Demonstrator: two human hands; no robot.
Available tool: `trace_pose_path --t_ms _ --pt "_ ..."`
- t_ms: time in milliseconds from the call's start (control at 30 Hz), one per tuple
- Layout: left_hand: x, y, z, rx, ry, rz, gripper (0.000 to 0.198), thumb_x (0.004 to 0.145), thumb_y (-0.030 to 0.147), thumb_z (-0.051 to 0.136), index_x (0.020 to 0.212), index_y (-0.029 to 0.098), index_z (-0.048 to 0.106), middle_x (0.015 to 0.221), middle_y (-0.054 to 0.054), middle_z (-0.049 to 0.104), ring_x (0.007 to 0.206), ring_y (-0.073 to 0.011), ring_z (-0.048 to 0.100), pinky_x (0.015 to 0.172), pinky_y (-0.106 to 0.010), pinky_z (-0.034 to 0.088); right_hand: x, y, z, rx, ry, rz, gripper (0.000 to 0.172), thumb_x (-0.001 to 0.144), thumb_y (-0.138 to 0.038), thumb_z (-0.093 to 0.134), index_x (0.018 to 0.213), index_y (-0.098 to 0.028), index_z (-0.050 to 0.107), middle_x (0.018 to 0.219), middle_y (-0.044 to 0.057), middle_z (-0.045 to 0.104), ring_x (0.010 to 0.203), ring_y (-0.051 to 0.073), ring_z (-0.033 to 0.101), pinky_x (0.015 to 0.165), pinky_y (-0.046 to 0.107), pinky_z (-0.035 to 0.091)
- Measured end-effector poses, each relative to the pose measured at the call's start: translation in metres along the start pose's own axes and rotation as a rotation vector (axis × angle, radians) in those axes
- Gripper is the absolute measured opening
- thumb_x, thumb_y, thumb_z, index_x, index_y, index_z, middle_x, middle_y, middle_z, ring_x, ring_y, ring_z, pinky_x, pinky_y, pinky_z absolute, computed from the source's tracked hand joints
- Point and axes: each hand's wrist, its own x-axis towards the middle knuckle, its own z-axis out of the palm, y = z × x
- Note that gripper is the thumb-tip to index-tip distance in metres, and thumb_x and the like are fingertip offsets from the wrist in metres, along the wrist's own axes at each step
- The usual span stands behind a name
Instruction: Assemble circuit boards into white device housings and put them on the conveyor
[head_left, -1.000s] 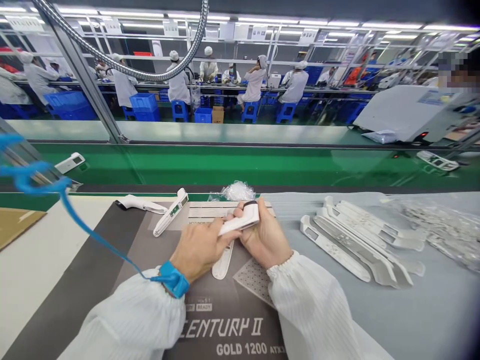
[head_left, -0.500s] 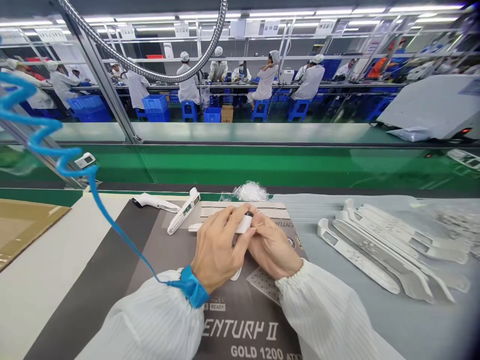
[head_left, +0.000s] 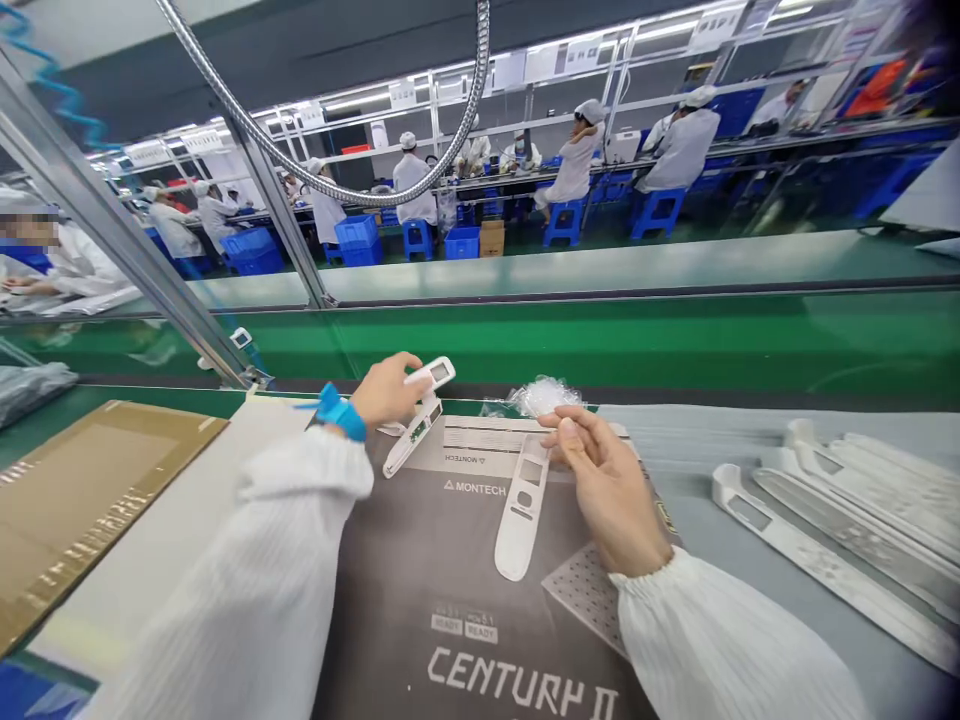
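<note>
My left hand (head_left: pixel 390 390) is at the back left of the dark printed box board, fingers closed round a white handheld device (head_left: pixel 441 372) with a small display window. Just below it lies another white device part (head_left: pixel 401 455) with a green circuit board showing. On the board's middle rests a long white plastic shell (head_left: pixel 517 530), with a square window and button holes. Over its upper end is my right hand (head_left: pixel 604 480), fingers loosely bent and apart; I see nothing held. Whether its fingertips touch the shell is unclear.
Behind my right hand sits a heap of clear plastic film (head_left: pixel 547 395). Several white shells (head_left: pixel 825 560) lie on grey sheeting at right. A cardboard sheet (head_left: pixel 112 500) is at left. Beyond the green ledge (head_left: pixel 600 340), people in white work; a metal hose (head_left: pixel 360 195) hangs overhead.
My hands were together over a white piece with a dark end; now they are apart. My left hand has moved to the back left. The view has turned left and tilted.
</note>
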Motion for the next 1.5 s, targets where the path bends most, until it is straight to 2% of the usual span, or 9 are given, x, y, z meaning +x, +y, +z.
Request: trace_pose_path --t_ms 133,233,433,533,733,900,1200,1367,1500 --pt "0.061 -0.015 -0.010 0.101 0.122 -0.081 0.026 0.091 0.026 0.057 0.113 0.012 0.059 0.098 -0.011 0.069 0.071 -0.0177 0.066 0.069 -0.032 0.050 -0.001 0.001 0.000 -0.102 -0.014 -0.069 0.040 0.086 -0.055 0.062 0.110 -0.024 0.058 0.112 0.008 0.067 0.101 0.022 0.061 0.087 0.038 0.049" --pt "0.069 -0.016 -0.014 0.216 0.141 -0.075 0.024 0.090 0.030 0.060 0.105 0.010 0.062 0.102 -0.009 0.066 0.089 -0.0206 0.062 0.083 -0.037 0.048 -0.001 0.001 -0.002 -0.225 0.005 -0.118 0.037 0.088 -0.053 0.058 0.110 -0.023 0.059 0.111 0.009 0.068 0.103 0.023 0.061 0.084 0.037 0.049" --pt "0.000 -0.009 0.001 0.341 0.020 0.038 0.032 0.069 0.039 0.077 0.057 0.016 0.059 0.085 -0.015 0.064 0.106 -0.0369 0.052 0.084 -0.040 0.039 0.000 0.000 -0.008 -0.452 0.091 -0.134 0.029 0.089 -0.048 0.055 0.104 -0.024 0.063 0.098 0.005 0.070 0.080 0.019 0.062 0.071 0.033 0.047" --pt "-0.029 -0.010 0.022 0.275 0.072 0.052 0.030 0.064 0.027 0.077 0.054 0.018 0.051 0.094 -0.017 0.063 0.117 -0.0410 0.044 0.088 -0.041 0.036 0.002 0.001 -0.010 -0.493 0.081 -0.147 0.027 0.089 -0.045 0.055 0.103 -0.024 0.064 0.093 0.004 0.069 0.072 0.017 0.059 0.068 0.033 0.046" --pt "-0.045 0.006 0.053 -0.101 -0.084 -0.026 0.039 0.094 0.043 0.040 0.071 0.017 0.056 0.078 -0.009 0.065 0.080 -0.0234 0.062 0.066 -0.032 0.044 0.008 0.010 -0.018 -0.743 0.033 -0.241 0.030 0.085 -0.044 0.057 0.101 -0.020 0.065 0.100 0.006 0.065 0.080 0.020 0.057 0.076 0.036 0.045" --pt "-0.063 0.010 0.070 -0.796 -0.321 -0.121 0.028 0.090 0.043 0.056 0.096 0.017 0.055 0.097 -0.008 0.069 0.061 -0.0104 0.057 0.059 -0.025 0.046 0.007 0.017 -0.020 -0.862 -0.069 -0.223 0.028 0.086 -0.043 0.054 0.089 -0.019 0.068 0.090 0.007 0.063 0.091 0.024 0.058 0.080 0.037 0.043" --pt "-0.067 0.006 0.078 -0.782 -0.242 -0.063 0.036 0.081 0.047 0.068 0.094 0.016 0.054 0.085 -0.003 0.066 0.056 -0.0083 0.051 0.053 -0.022 0.041 0.002 0.004 -0.020 -0.807 -0.032 -0.176 0.029 0.087 -0.040 0.052 0.101 -0.017 0.065 0.095 0.007 0.068 0.080 0.020 0.060 0.077 0.035 0.046" --pt "-0.068 0.010 0.070 -0.811 -0.210 -0.081 0.037 0.079 0.046 0.070 0.094 0.016 0.054 0.086 -0.002 0.065 0.060 -0.0088 0.052 0.057 -0.023 0.042 -0.003 -0.021 -0.083 -1.128 0.140 -0.172 0.026 0.090 -0.033 0.047 0.098 -0.020 0.067 0.104 0.008 0.070 0.087 0.022 0.063 0.080 0.036 0.046" --pt "-0.071 0.012 0.070 -0.842 -0.215 -0.037 0.036 0.075 0.037 0.076 0.096 0.017 0.055 0.074 0.003 0.058 0.061 -0.0084 0.050 0.058 -0.022 0.040 -0.004 -0.028 -0.158 -1.588 0.087 0.124 0.015 0.082 -0.033 0.057 0.080 -0.023 0.068 0.083 0.010 0.071 0.077 0.028 0.064 0.064 0.035 0.042"
